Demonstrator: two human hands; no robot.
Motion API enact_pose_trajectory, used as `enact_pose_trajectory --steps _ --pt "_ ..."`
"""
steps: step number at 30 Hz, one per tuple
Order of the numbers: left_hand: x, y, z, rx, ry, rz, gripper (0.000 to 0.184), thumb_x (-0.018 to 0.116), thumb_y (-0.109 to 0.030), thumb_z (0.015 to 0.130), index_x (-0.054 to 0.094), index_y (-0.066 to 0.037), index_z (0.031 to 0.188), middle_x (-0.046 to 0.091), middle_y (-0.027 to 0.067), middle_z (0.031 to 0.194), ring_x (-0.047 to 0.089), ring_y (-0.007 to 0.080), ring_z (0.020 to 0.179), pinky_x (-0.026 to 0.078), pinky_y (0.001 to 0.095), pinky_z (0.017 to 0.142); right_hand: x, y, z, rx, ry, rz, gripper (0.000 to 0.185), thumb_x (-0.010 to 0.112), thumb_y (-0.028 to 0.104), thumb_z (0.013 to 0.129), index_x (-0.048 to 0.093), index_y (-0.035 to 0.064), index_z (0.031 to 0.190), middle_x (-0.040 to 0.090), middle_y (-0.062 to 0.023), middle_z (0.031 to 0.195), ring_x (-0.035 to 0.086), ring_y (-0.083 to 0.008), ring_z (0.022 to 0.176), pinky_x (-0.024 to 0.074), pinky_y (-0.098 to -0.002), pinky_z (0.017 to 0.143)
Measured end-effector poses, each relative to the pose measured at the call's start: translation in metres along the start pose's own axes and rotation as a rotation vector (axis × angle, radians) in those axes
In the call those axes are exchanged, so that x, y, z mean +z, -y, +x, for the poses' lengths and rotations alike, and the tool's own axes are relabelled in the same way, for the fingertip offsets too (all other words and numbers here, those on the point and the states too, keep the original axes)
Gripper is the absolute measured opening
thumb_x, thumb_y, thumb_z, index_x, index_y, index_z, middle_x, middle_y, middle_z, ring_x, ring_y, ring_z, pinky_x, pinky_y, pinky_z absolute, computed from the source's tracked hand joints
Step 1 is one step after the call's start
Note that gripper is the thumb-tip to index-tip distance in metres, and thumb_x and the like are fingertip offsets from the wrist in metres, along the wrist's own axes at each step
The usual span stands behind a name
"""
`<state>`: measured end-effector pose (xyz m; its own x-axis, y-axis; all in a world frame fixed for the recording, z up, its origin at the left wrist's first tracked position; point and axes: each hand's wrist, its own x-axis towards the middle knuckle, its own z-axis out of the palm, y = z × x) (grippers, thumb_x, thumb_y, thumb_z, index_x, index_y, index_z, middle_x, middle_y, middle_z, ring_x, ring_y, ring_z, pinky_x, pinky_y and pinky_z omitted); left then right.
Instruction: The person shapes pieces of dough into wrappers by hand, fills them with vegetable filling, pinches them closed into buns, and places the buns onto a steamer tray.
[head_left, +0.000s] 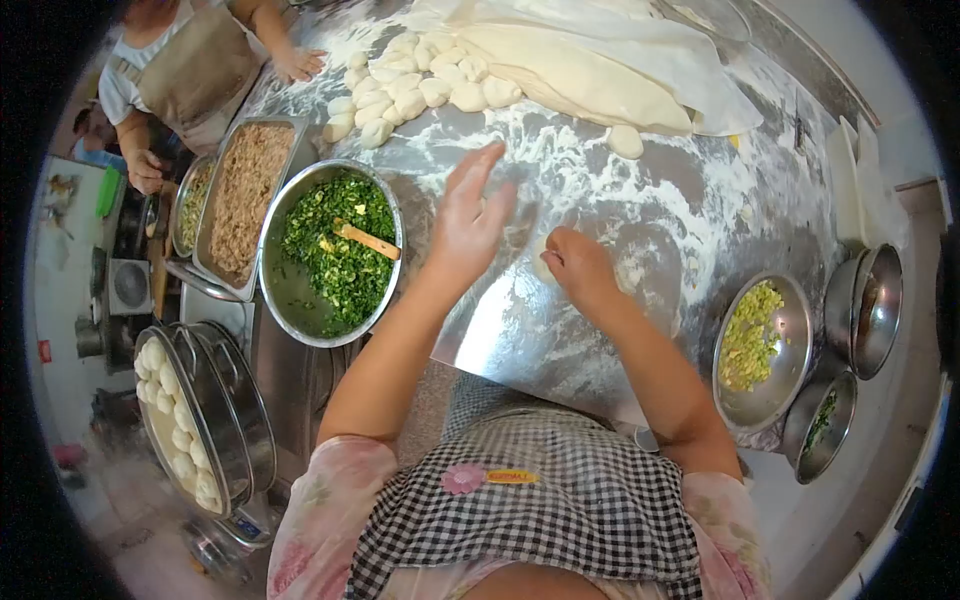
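Note:
My left hand point(470, 220) is held above the floured metal table point(470, 300), its fingers spread and slightly blurred, with nothing seen in it. To its right, my right hand point(583, 268) is curled into a fist low over the table. A pale round piece of dough point(543, 262) shows at the fist's left edge, partly hidden by it. Whether anything lies inside the curled fingers is hidden. Beyond both hands, many small dough pieces point(408, 102) lie heaped beside a long slab of dough point(580, 85), partly under a white cloth point(725, 100). One dough piece point(625, 142) sits apart.
Left stand a bowl of chopped greens point(340, 250) with a wooden-handled utensil point(370, 241) and a tray of minced filling point(245, 195). Filled buns sit in a steamer point(240, 420). Right is a bowl of yellow-green filling point(750, 335). A co-worker's hand point(298, 64) rests on the table.

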<state>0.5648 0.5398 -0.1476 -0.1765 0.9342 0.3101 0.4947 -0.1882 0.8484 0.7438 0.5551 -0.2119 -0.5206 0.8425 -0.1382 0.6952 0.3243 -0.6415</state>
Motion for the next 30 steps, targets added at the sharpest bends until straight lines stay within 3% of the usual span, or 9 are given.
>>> enact_pose_trajectory --steps 3,6,9,10,14,18,25,27,30 --pt "0.047 0.018 0.009 -0.068 0.001 -0.005 0.036 0.053 -0.016 0.085 0.054 0.006 0.114 0.049 0.0253 0.122 0.045 0.0389 0.116 0.033 0.0406 0.101 0.024 -0.022 -0.004 -0.060 -0.250 0.150 0.033 0.064 0.012 0.080 0.058 0.0068 0.112 0.058 -0.0102 0.074 0.058 -0.0220 0.067 0.0458 -0.0328 0.063" --pt "0.103 0.080 -0.003 0.189 0.223 0.462 0.040 0.054 -0.018 0.085 0.051 0.008 0.116 0.047 0.0253 0.126 0.043 0.0411 0.118 0.033 0.0441 0.101 -0.017 -0.013 -0.032 0.201 -0.314 0.355 0.033 0.063 0.012 0.081 0.058 0.0061 0.113 0.056 -0.0046 0.072 0.052 -0.0126 0.063 0.0432 -0.0276 0.058" --pt "0.117 0.048 0.007 0.152 0.217 0.440 0.049 0.055 -0.022 0.085 0.045 0.009 0.122 0.040 0.0263 0.132 0.039 0.0427 0.122 0.031 0.0483 0.102 -0.028 -0.043 -0.069 0.260 -0.303 0.421 0.032 0.058 0.011 0.085 0.056 0.0043 0.117 0.054 -0.0014 0.074 0.046 -0.0069 0.064 0.0402 -0.0232 0.056" --pt "0.129 0.058 0.023 0.068 0.353 0.429 0.060 0.055 -0.028 0.084 0.038 0.008 0.129 0.033 0.0263 0.138 0.032 0.0427 0.127 0.026 0.0508 0.105 -0.028 -0.050 -0.079 0.248 -0.280 0.411 0.031 0.057 0.010 0.086 0.057 0.0037 0.116 0.055 -0.0018 0.074 0.047 -0.0068 0.064 0.0402 -0.0232 0.057" --pt "0.167 0.085 0.059 0.319 0.295 0.691 0.075 0.050 -0.045 0.085 0.030 0.006 0.136 0.029 0.0251 0.142 0.022 0.0379 0.134 0.016 0.0487 0.109 -0.017 -0.062 -0.115 0.209 -0.226 0.392 0.026 0.054 0.008 0.087 0.058 0.0016 0.112 0.057 -0.0027 0.077 0.047 -0.0072 0.066 0.0405 -0.0236 0.058" --pt "0.161 0.100 0.097 0.475 0.453 0.704 0.077 0.052 -0.049 0.083 0.032 0.002 0.136 0.031 0.0222 0.141 0.024 0.0337 0.134 0.017 0.0506 0.108 -0.014 -0.058 -0.138 0.261 -0.253 0.446 0.022 0.054 0.006 0.087 0.061 0.0007 0.107 0.058 -0.0028 0.081 0.048 -0.0080 0.069 0.0410 -0.0242 0.061" --pt "0.101 0.111 0.029 0.359 0.288 0.788 0.063 0.047 -0.043 0.088 0.039 0.005 0.129 0.034 0.0231 0.138 0.028 0.0400 0.130 0.021 0.0533 0.105 -0.026 -0.068 -0.155 0.184 -0.224 0.436 0.021 0.053 0.003 0.086 0.061 -0.0003 0.105 0.057 -0.0035 0.079 0.049 -0.0091 0.067 0.0414 -0.0245 0.060" --pt "0.105 0.123 0.012 0.097 0.367 0.711 0.065 0.048 -0.041 0.088 0.036 0.007 0.130 0.032 0.0256 0.139 0.026 0.0420 0.131 0.020 0.0531 0.106 -0.027 -0.065 -0.156 0.147 -0.230 0.459 0.021 0.053 0.002 0.085 0.061 -0.0001 0.105 0.057 -0.0037 0.076 0.048 -0.0094 0.065 0.0413 -0.0246 0.059" --pt "0.132 0.109 -0.017 -0.058 0.443 0.734 0.070 0.048 -0.043 0.088 0.032 0.011 0.131 0.028 0.0292 0.140 0.023 0.0438 0.132 0.018 0.0527 0.107 -0.024 -0.068 -0.158 0.130 -0.206 0.438 0.021 0.053 0.003 0.085 0.061 0.0004 0.104 0.058 -0.0041 0.076 0.048 -0.0095 0.063 0.0417 -0.0247 0.058"
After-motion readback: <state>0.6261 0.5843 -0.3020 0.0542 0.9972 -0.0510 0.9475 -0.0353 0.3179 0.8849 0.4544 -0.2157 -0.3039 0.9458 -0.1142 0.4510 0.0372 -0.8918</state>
